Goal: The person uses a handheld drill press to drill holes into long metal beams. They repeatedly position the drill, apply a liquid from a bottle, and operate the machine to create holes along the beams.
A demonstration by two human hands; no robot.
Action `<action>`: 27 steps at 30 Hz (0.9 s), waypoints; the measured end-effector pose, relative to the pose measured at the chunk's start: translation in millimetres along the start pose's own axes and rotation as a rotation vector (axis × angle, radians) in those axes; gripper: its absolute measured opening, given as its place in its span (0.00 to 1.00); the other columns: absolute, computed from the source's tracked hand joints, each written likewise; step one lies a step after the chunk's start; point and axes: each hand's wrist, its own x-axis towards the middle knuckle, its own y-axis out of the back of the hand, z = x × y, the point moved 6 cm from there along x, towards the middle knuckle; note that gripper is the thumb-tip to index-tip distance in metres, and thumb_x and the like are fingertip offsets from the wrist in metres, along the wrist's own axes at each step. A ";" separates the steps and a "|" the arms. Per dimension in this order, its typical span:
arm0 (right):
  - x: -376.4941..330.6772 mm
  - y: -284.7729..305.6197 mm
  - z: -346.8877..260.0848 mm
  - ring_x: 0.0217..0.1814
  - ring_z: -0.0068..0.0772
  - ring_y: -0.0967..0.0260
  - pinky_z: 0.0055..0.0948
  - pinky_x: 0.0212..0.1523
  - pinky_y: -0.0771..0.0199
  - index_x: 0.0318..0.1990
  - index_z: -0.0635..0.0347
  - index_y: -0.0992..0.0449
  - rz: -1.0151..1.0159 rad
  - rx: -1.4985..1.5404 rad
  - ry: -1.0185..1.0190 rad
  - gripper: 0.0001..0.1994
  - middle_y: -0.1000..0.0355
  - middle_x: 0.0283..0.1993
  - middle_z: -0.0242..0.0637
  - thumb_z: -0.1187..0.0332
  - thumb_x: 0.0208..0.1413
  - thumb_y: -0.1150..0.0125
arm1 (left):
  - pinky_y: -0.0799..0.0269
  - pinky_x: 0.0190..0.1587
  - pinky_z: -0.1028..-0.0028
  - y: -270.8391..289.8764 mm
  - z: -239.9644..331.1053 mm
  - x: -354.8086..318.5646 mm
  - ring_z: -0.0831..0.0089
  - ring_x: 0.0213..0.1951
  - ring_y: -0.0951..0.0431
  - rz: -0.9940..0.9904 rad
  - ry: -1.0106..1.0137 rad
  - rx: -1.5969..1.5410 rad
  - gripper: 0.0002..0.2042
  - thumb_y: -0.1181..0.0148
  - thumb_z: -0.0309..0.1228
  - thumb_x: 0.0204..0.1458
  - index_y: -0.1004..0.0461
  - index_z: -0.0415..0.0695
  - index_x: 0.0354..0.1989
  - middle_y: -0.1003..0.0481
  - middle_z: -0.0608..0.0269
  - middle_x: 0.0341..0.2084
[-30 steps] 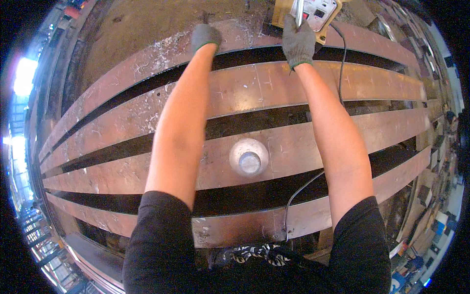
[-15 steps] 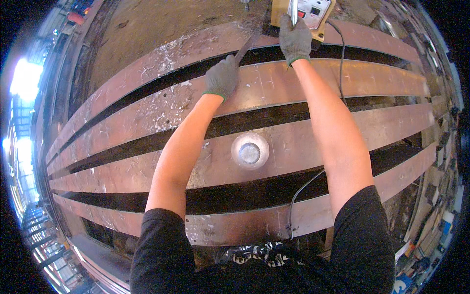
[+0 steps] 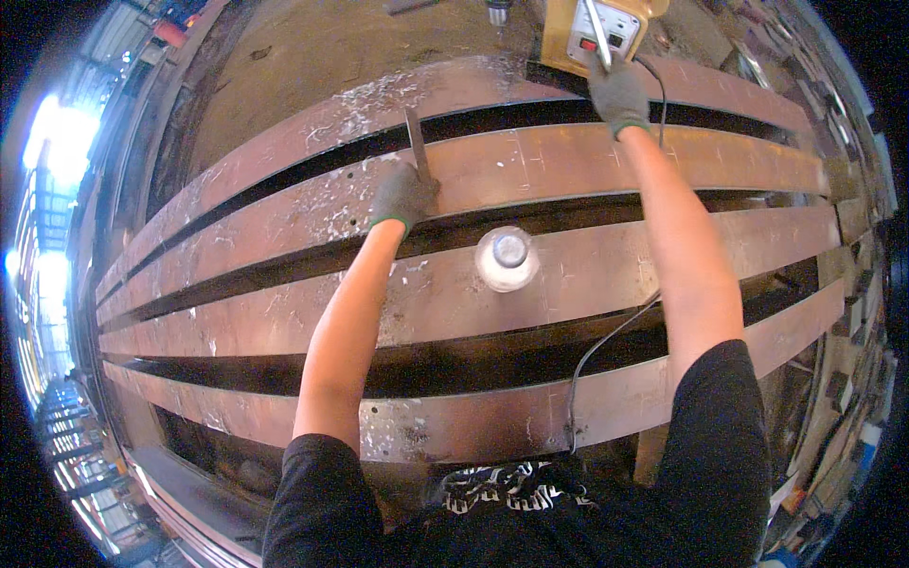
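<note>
My gloved left hand is closed round the lower end of a flat metal strip, which points away from me over the second steel bar. Farther right, my gloved right hand is closed on the lower end of a silver rod. That rod crosses the front panel of a yellow machine, probably a magnetic drill, standing on the farthest bar. A metal chuck shows to the left of its body. A pale round bottle stands between my forearms.
Several long steel bars lie side by side with dark gaps between them. White flecks and shavings are scattered over their left parts. A black cable runs across the near bars. Brown ground lies beyond.
My left hand has drawn the metal strip leftward and nearer to me, away from the machine. The right hand stays on the rod. The whole view has shifted a little.
</note>
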 end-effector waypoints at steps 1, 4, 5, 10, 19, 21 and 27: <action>4.4 9.9 3.1 0.51 0.68 0.24 0.61 0.51 0.24 0.51 0.59 0.21 -0.040 -0.065 0.048 0.28 0.21 0.47 0.62 0.42 0.68 0.53 | 0.23 0.51 0.48 -10.5 -9.7 -2.5 0.41 0.48 0.18 -0.018 -0.016 0.021 0.22 0.39 0.44 0.57 0.21 0.36 0.48 0.19 0.34 0.43; 2.2 42.8 22.1 0.50 0.68 0.23 0.60 0.51 0.23 0.50 0.59 0.20 -0.028 -0.132 0.058 0.28 0.21 0.47 0.60 0.41 0.67 0.51 | 0.22 0.49 0.48 -7.8 -8.1 -26.9 0.41 0.47 0.17 0.052 -0.004 0.087 0.27 0.37 0.46 0.56 0.25 0.37 0.56 0.19 0.36 0.42; -2.8 49.6 22.5 0.50 0.68 0.23 0.59 0.51 0.23 0.50 0.58 0.20 -0.036 -0.138 0.051 0.29 0.21 0.48 0.60 0.40 0.67 0.52 | 0.22 0.49 0.48 -3.1 -3.8 -38.9 0.41 0.47 0.17 0.097 0.012 0.110 0.29 0.37 0.47 0.56 0.27 0.37 0.59 0.18 0.36 0.41; -17.7 64.4 26.3 0.52 0.66 0.23 0.59 0.53 0.24 0.50 0.56 0.20 -0.042 -0.182 -0.041 0.31 0.21 0.49 0.57 0.37 0.66 0.54 | 0.23 0.48 0.47 16.0 1.2 -64.2 0.41 0.46 0.17 0.286 -0.021 0.055 0.29 0.36 0.48 0.56 0.30 0.40 0.59 0.18 0.39 0.42; -20.3 72.5 25.2 0.50 0.63 0.23 0.54 0.52 0.22 0.53 0.54 0.21 -0.047 -0.124 0.052 0.24 0.20 0.49 0.49 0.45 0.64 0.46 | 0.23 0.47 0.55 140.2 61.4 -92.8 0.46 0.45 0.18 0.742 -0.193 -0.027 0.26 0.34 0.49 0.57 0.28 0.42 0.55 0.19 0.43 0.43; -5.4 76.8 41.3 0.44 0.62 0.21 0.54 0.48 0.22 0.50 0.55 0.19 0.022 -0.109 0.166 0.23 0.19 0.44 0.52 0.46 0.65 0.46 | 0.23 0.46 0.58 174.9 87.1 -79.9 0.50 0.44 0.17 0.856 -0.254 -0.004 0.26 0.33 0.50 0.57 0.27 0.42 0.54 0.19 0.45 0.43; 64.0 108.7 84.1 0.42 0.59 0.20 0.53 0.46 0.22 0.49 0.54 0.17 -0.204 -0.291 0.325 0.26 0.19 0.39 0.55 0.40 0.65 0.46 | 0.22 0.46 0.58 278.2 198.7 -64.9 0.54 0.42 0.17 1.211 -0.614 0.617 0.25 0.37 0.50 0.60 0.27 0.44 0.57 0.18 0.49 0.41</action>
